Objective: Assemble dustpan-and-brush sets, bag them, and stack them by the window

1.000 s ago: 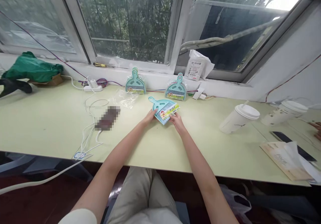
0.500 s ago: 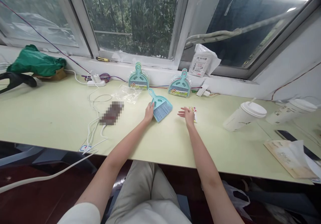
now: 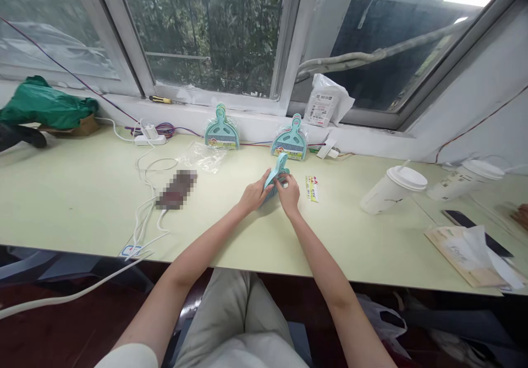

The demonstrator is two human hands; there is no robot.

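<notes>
A teal brush and dustpan set (image 3: 281, 162) is held tilted above the table, its handle pointing up and away from me. My left hand (image 3: 254, 193) grips its left side. On its right side, the fingers of my right hand (image 3: 289, 193) are closed on it. Most of the bristles are hidden behind my hands. Just right of my right hand, a colourful card label (image 3: 312, 188) lies flat. Two more teal sets in clear wrap, a left one (image 3: 221, 131) and a right one (image 3: 289, 141), lean against the wall.
A crumpled clear wrapper (image 3: 202, 156), a pixelated dark object (image 3: 176, 190) and white cables lie on the left. White cups (image 3: 391, 189), a phone (image 3: 474, 230) and a paper bag (image 3: 462, 253) are on the right. A power strip (image 3: 149, 137) sits behind.
My right hand has moved left from beside the card label and taken hold of the teal set. The set has turned from lying face-up to a tilted, edge-on position.
</notes>
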